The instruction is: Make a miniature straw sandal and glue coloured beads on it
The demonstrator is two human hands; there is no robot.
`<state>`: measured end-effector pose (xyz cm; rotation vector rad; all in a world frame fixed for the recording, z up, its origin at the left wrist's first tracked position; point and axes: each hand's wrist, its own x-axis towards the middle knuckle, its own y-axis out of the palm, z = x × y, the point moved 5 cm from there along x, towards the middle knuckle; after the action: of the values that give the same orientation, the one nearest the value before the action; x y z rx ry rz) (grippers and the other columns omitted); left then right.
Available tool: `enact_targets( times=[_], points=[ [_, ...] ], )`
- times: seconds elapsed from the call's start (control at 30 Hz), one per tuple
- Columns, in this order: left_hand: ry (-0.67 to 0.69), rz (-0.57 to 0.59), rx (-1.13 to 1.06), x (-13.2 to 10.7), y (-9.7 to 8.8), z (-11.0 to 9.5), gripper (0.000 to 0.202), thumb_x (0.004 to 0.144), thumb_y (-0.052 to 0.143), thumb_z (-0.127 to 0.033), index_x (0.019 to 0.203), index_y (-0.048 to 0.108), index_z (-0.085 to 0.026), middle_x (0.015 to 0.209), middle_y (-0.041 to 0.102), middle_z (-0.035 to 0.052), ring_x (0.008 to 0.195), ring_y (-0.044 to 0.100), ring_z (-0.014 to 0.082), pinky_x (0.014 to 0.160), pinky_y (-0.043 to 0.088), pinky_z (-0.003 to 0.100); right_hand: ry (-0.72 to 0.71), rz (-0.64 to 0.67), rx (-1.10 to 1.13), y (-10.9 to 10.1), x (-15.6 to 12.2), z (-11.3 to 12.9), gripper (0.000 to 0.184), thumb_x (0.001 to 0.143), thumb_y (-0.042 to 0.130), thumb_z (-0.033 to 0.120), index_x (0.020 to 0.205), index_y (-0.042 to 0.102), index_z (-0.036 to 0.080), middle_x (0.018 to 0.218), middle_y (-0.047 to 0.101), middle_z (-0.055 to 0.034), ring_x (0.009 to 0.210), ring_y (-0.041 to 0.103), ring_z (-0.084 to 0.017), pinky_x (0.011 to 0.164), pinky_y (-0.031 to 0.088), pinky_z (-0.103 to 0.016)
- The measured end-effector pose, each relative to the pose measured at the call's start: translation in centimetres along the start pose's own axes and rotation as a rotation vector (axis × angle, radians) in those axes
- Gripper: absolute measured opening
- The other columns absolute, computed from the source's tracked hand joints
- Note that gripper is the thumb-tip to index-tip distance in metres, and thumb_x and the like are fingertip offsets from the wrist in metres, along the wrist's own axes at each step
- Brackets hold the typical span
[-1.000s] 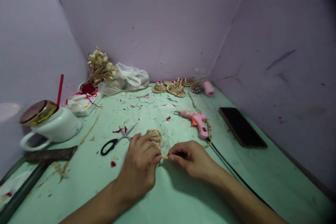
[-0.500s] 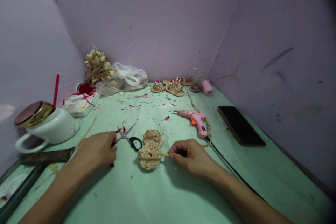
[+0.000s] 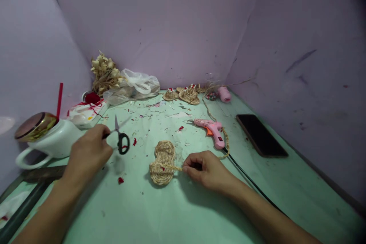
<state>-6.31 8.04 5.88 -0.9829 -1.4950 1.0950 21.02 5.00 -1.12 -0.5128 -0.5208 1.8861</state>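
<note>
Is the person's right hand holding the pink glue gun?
No, the pink glue gun lies on the table, while the right hand pinches a braided strand.

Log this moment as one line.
left hand: holding scissors, blades open; right hand: pinching cord; woven piece: on table between hands; glue gun: lying beyond right hand

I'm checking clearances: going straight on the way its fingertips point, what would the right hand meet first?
The right hand would probably meet the woven straw piece first, along the strand it pinches; depth is unclear.
</note>
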Motion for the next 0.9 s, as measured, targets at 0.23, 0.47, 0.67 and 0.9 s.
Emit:
enact_targets(
  times=[0.23, 0.47, 0.67, 0.9],
  points=[
    [0.029, -0.418, -0.728, -1.6, -2.4, -0.4, 0.014, 0.074, 0.057, -0.022, 0.088, 0.055, -0.024, 0.082, 0.063, -0.0017, 0.075, 0.063, 0.0167, 0.072, 0.05, 0.031, -0.004, 0.004, -0.021, 0.1, 0.0, 0.0, 0.016, 0.072, 0.054, 0.024, 0.068, 0.067, 0.017, 0.054, 0.057, -0.0005, 0.049, 0.044, -0.011, 0.045, 0.027, -0.023],
    [0.437, -0.631, -0.449, -3.7, -1.9, -3.3, 0.015, 0.072, 0.05, -0.008, 0.079, 0.055, -0.021, 0.082, 0.062, 0.0018, 0.081, 0.061, 0.0178, 0.074, 0.048, 0.031, -0.015, 0.013, -0.052, 0.1, 0.0, 0.1, 0.016, 0.072, 0.054, 0.023, 0.068, 0.067, 0.017, 0.055, 0.057, -0.0008, 0.05, 0.044, -0.011, 0.046, 0.028, -0.023],
    [0.19, -0.282, 0.128, -0.7, 1.0, -1.5, 0.024, 0.069, 0.039, -0.008, 0.083, 0.057, -0.018, 0.09, 0.063, 0.0066, 0.075, 0.061, 0.0223, 0.056, 0.042, 0.029, -0.025, 0.007, -0.09, -0.1, 0.0, 0.5, 0.017, 0.071, 0.054, 0.023, 0.068, 0.069, 0.016, 0.055, 0.058, -0.0013, 0.051, 0.044, -0.011, 0.046, 0.027, -0.022],
    [0.19, 0.137, -0.083, -0.8, 3.4, -3.1, 0.024, 0.073, 0.038, -0.016, 0.091, 0.054, -0.015, 0.107, 0.051, 0.0111, 0.089, 0.058, 0.0222, 0.077, 0.045, 0.03, -0.021, 0.015, -0.126, -0.3, -0.2, 0.9, 0.018, 0.071, 0.053, 0.023, 0.069, 0.07, 0.017, 0.055, 0.059, -0.0019, 0.051, 0.046, -0.012, 0.046, 0.027, -0.023]
  ],
)
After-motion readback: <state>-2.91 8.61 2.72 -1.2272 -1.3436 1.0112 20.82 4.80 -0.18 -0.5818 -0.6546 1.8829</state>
